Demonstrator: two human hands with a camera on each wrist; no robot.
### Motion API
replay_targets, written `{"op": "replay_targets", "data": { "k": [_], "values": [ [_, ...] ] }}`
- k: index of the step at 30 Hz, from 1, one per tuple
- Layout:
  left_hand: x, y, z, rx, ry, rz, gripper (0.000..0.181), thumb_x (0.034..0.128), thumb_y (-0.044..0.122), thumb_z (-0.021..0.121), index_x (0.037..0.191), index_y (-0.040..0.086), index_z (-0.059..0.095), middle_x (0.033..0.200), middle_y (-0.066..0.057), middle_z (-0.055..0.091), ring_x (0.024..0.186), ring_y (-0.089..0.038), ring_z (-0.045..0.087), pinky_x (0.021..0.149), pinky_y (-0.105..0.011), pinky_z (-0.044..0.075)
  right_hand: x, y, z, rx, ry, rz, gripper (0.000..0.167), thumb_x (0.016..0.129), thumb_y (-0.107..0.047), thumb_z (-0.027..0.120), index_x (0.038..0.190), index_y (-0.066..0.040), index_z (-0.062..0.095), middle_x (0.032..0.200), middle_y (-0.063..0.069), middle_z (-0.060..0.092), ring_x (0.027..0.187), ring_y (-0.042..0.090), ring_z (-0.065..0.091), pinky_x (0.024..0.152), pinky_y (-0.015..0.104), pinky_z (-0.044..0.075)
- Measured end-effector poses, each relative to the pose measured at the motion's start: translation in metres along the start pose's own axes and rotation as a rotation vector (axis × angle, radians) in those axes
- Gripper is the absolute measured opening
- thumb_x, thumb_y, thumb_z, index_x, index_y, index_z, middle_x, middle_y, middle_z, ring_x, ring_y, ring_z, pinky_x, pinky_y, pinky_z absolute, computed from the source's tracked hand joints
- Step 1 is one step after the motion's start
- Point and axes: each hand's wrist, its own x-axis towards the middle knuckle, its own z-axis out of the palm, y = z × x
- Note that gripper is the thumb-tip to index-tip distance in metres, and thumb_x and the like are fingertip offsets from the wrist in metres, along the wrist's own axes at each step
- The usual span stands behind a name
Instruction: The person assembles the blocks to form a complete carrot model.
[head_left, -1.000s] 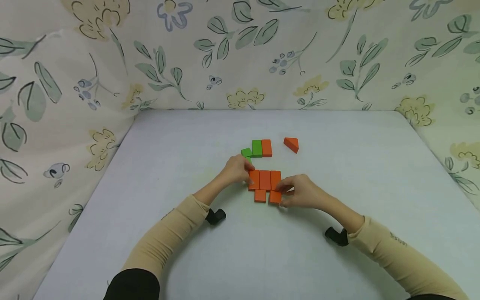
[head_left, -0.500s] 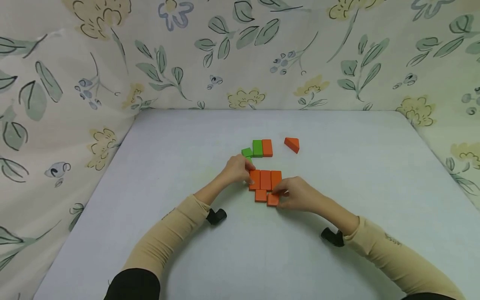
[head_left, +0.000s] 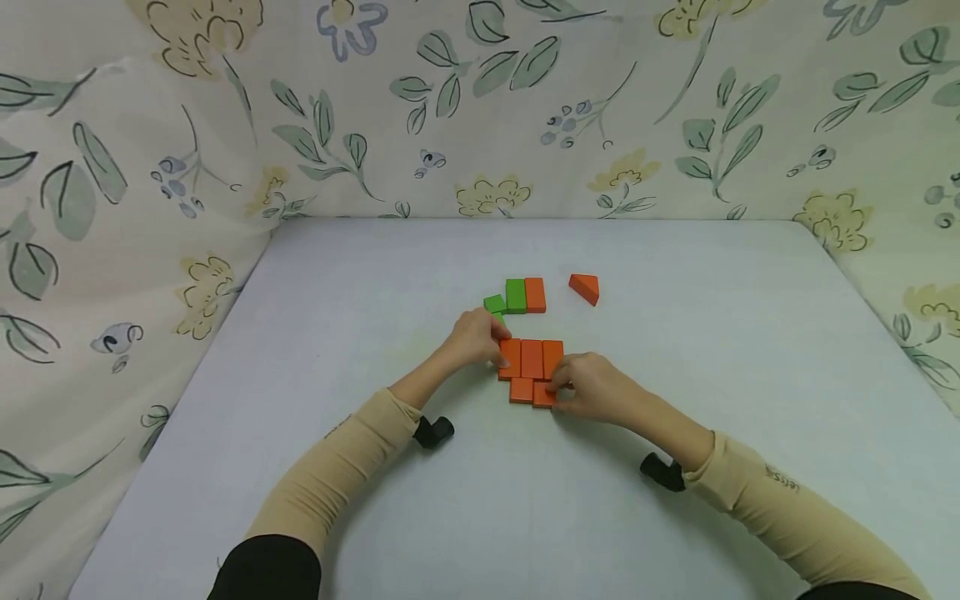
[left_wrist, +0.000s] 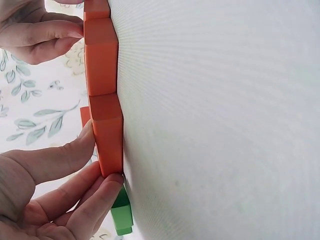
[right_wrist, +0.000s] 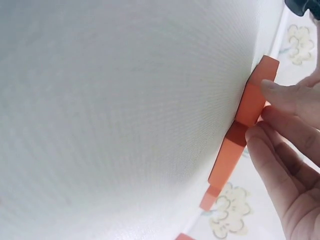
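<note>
Three upright orange blocks stand side by side, the middle one [head_left: 532, 359] touching both neighbours. Under them lie two smaller orange blocks, a left one [head_left: 521, 390] and a right one [head_left: 543, 394], side by side. My left hand [head_left: 474, 338] grips the leftmost tall block [head_left: 510, 358] between thumb and fingers; in the left wrist view the fingers wrap its end [left_wrist: 109, 145]. My right hand [head_left: 596, 387] pinches the lower right block, its fingertips also near the rightmost tall block [head_left: 552, 358]. In the right wrist view thumb and fingers of that hand [right_wrist: 295, 135] press at the orange blocks [right_wrist: 252, 100].
Behind the group, a green block [head_left: 515, 296] touches an orange block [head_left: 536, 295]. A small green block [head_left: 494, 304] sits to their left, another partly behind my left hand. An orange triangular block [head_left: 584, 288] lies farther right on the white table [head_left: 712, 333].
My right hand has moved left with the lower right block, closing the gap to the lower left block, then slightly away from me against the tall blocks. The left hand has stayed in place.
</note>
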Motion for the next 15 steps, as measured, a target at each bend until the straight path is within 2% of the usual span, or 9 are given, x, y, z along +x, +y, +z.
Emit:
{"op": "replay_targets", "data": {
  "k": [15],
  "values": [
    [-0.0007,-0.0011,0.0001,-0.011,-0.001,0.012,0.042,0.0710,0.000,0.085,0.111,-0.002,0.072,0.108,-0.012,0.071,0.100,-0.025,0.062,0.083,-0.031,0.052,0.0011,0.0025,0.0026,-0.014,0.024,-0.007,0.011,0.075,-0.002,0.081,0.086,-0.001,0.076,0.083,0.003,0.068,0.076,0.016,0.062,0.068,0.026,0.053]
  ]
}}
